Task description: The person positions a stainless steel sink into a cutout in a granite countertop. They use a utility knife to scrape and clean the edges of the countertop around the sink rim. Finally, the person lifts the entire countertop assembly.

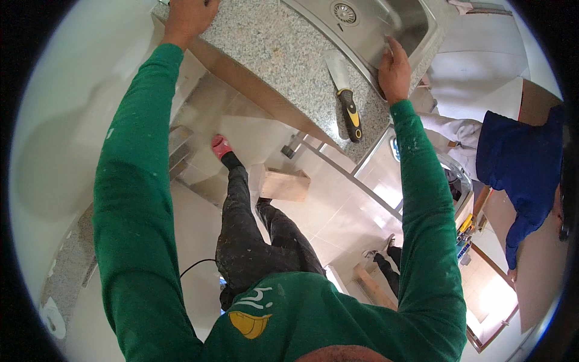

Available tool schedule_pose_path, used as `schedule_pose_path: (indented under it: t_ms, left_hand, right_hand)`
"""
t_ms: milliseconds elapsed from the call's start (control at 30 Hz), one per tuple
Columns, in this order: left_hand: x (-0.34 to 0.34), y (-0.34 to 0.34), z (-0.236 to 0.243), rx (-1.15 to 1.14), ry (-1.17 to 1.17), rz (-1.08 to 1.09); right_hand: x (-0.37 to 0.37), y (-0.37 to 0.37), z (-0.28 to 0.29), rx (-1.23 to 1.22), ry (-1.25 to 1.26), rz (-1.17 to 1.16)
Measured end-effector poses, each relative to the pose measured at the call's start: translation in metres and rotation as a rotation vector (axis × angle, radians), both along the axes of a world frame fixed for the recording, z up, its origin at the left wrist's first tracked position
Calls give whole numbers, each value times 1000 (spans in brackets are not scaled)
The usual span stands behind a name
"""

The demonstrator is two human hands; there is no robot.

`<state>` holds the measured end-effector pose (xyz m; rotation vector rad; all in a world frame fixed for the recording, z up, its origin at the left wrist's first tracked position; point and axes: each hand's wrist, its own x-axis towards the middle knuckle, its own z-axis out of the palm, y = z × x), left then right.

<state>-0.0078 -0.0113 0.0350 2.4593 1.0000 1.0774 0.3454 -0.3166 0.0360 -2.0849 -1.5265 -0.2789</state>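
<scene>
Leftmost, outside the left hand: pale wall point(42, 151), plain
Running up to the left hand from below: left green sleeve point(136, 181), long, lightly flecked
Upper left: left hand point(188, 21), over the left end of the countertop point(271, 48), partly cut off by the upper edge of view; with a dark sliver at the fingers, too small to name; cannot tell whether closed on anything
Below the left hand, down on the floor: pink shoe point(221, 146), just beneath dark trousers point(241, 241), spotted with pale marks
Between the two hands: same countertop, grey speckled stone, brown along the front edge
Beneath the countertop, between the hands but much lower: wooden block point(286, 184), pale, beside the dark trousers
Left of the right hand and near, flat on the stone: scraper point(348, 114), black-and-yellow handle toward the front edge, metal blade toward the sink point(374, 24); apart from both hands
Below the scraper and the right hand, slanting behind the right forearm: metal rail point(350, 175)
From just ahead of the right hand toward upper left: same sink, steel, set in the stone, round drain point(344, 13) in the bottom
At the near right part of the sink: right hand point(395, 71), forefinger stretched forward, remaining fingers mostly hidden; cannot tell whether clamped on the rim or merely resting
Below the right hand: right green sleeve point(428, 211)
Right of that sleeve: hand tools point(464, 232), partly yellow and blue
Farthest right, well apart from the right hand: co-worker point(515, 169), navy top, pale trousers
</scene>
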Motion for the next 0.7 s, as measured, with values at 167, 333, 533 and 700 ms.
schedule_pose_path:
  t_ms: [167, 333, 533, 700]
  left_hand:
    - [-10, 1, -27, 122, -96, 29]
    - [-6, 1, -19, 0, -73, -6]
    - [-6, -3, -16, -51, -131, 3]
    - [-8, 1, -15, -56, -116, -38]
  right_hand:
    - [-80, 18, 27, -34, 60, 105]
    - [-126, 57, 30, -166, -33, 274]
    - [-113, 71, 22, -243, -186, 279]
    - [-122, 90, 18, -187, -119, 287]
